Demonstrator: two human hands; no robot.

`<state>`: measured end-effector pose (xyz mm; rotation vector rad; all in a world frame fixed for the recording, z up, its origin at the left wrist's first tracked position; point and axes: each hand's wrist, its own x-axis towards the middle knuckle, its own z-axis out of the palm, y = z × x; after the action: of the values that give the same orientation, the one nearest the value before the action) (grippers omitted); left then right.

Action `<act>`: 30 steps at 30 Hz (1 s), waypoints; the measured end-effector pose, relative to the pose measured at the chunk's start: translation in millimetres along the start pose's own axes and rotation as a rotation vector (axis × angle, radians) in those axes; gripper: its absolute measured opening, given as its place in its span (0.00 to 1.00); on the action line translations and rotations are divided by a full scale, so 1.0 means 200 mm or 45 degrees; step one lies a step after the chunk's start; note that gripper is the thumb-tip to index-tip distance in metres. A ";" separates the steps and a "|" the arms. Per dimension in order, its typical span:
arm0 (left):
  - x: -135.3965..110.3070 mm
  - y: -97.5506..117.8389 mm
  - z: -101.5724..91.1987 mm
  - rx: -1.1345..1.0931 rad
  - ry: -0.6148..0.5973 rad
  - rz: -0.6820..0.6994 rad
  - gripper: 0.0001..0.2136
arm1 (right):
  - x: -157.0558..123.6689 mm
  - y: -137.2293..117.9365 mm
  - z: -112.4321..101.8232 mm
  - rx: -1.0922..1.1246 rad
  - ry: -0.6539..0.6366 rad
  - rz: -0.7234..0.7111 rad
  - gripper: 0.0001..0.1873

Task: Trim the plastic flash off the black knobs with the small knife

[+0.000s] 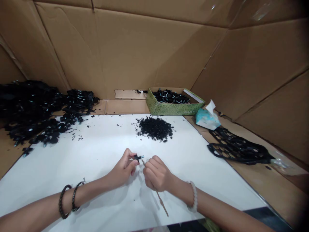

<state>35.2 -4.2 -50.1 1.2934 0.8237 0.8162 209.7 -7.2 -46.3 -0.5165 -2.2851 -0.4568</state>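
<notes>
Between the thumb and fingers of my left hand (127,166) is a small black part with a metal stud (138,157), its stud pointing right. My right hand (156,174) is closed around a thin brown stick-like tool (161,201). The tool's upper tip is close to the stud end of the part; whether they touch I cannot tell. Its lower end sticks out below the fist. Both hands are above the white work surface (108,199). Beyond them lies a heap of tiny black rings or clips (155,128).
A large pile of black studded parts (31,106) spreads along the left. At the back stands a green box (173,109) full of similar parts. To the right are a tissue pack (207,117) and a black perforated sheet (241,148). Cardboard walls (145,48) enclose the table.
</notes>
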 end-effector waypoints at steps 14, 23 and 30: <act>-0.02 0.02 0.00 0.098 0.000 -0.006 0.11 | 0.01 0.09 -0.03 0.154 0.179 0.471 0.09; -0.01 0.01 0.01 0.127 0.130 -0.001 0.13 | 0.00 0.05 -0.04 0.383 0.230 0.487 0.19; 0.00 -0.01 0.02 0.099 0.232 -0.130 0.13 | -0.02 0.01 -0.03 0.274 -0.011 0.207 0.08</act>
<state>39.5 -6.3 -51.4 1.2468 1.0670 0.8358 216.5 -8.6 -45.3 -0.5899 -2.2445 -0.1272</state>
